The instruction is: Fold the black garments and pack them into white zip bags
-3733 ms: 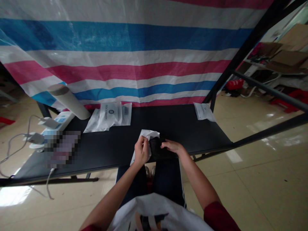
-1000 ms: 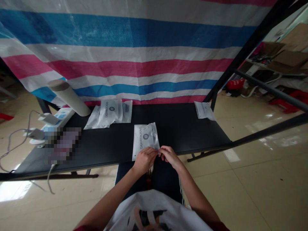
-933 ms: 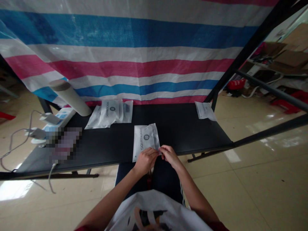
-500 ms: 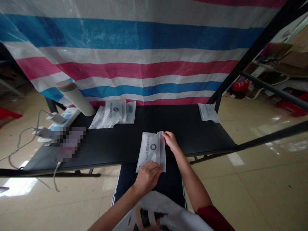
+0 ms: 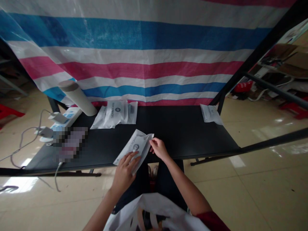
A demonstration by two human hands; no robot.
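Observation:
A flat white ROCKBROS bag (image 5: 136,148) lies slanted on the black table (image 5: 185,134), its lower end lifted toward me near the front edge. My left hand (image 5: 125,170) lies over that lower end, fingers spread across the plastic, and seems to grip it. My right hand (image 5: 158,149) is at the bag's upper right corner, fingertips pinching the edge. The bag's contents are hidden.
Behind stand a pile of white bags (image 5: 115,114), a single white bag (image 5: 211,114) and a cardboard tube (image 5: 77,98). At left are a power strip (image 5: 67,117), chargers and cables. A pixelated patch (image 5: 69,144) covers part of the table. A striped tarpaulin (image 5: 144,54) hangs behind.
The bag has swung from nearly upright to a slant, its lower end toward the left. My hands have moved apart. The black item held earlier no longer shows.

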